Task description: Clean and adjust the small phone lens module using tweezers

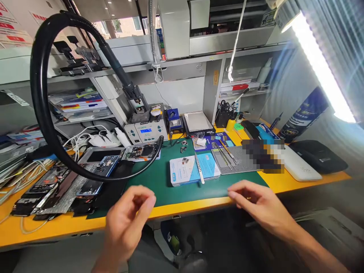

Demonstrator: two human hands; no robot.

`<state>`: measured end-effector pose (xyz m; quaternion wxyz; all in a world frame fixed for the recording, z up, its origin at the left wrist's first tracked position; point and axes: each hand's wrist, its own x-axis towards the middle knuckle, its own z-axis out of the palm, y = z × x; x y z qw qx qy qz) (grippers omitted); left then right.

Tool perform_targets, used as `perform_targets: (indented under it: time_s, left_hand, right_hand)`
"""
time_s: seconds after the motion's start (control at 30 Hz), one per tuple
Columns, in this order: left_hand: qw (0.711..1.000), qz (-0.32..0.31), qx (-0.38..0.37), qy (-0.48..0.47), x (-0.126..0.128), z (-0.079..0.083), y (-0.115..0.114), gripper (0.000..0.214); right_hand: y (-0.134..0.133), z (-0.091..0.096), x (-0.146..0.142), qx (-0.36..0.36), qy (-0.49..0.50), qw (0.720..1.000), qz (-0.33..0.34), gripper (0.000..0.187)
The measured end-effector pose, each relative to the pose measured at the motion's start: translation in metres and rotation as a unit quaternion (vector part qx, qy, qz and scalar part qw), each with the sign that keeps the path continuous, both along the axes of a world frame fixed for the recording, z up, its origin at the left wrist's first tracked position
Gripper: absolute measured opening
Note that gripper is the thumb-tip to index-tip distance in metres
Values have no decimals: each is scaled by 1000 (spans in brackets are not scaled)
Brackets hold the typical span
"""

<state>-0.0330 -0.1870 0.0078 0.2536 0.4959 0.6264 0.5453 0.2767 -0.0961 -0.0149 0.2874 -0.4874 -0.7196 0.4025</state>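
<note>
My left hand (127,222) hovers just off the front edge of the yellow workbench (57,227), fingers loosely curled with nothing in them. My right hand (257,203) lies over the bench's front edge by the green mat (167,189), fingers stretched and relaxed, holding nothing. On the mat beyond them lies a blue-and-white box (193,170) with tweezers (199,170) across it. Opened phones and phone parts (93,170) lie to the left.
A black hose (40,94) loops over the left of the bench from a soldering station (146,131). A grey perforated pad with tools (227,159), a hot plate (197,125), a white device (298,167), a black case (318,155) and a blue can (307,113) stand to the right. Cables tangle at left.
</note>
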Motion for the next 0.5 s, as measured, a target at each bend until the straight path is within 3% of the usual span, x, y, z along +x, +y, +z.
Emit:
perform_targets:
  time_s: [0.03,0.1,0.17,0.23,0.3,0.37,0.43,0.5]
  left_hand:
    - [996,-57,48,47,5,12,32,15]
    - [979,-96,154,96,16,20,101,12]
    - [971,-103,184,113,25,9,161,10]
    - [971,-112,177,118,29,-10,198,9]
    - [971,-114,172,123,27,-29,213,9]
    - [971,-97,176,127,20,-42,213,11]
    - [971,-81,183,134,12,-49,208,11]
    - [970,-64,190,134,4,-50,205,11]
  right_hand:
    - [16,15,-7,69,-15,997,8,25]
    - [46,30,-21,200,-77,974,76,20]
    - [72,30,-34,313,-203,914,161,28]
    - [89,26,-44,382,-335,835,210,43]
    - [98,22,-50,423,-410,765,262,42]
    - [101,21,-51,448,-439,717,305,35]
    - [102,21,-51,461,-449,692,327,32]
    - [102,22,-51,463,-451,686,333,32]
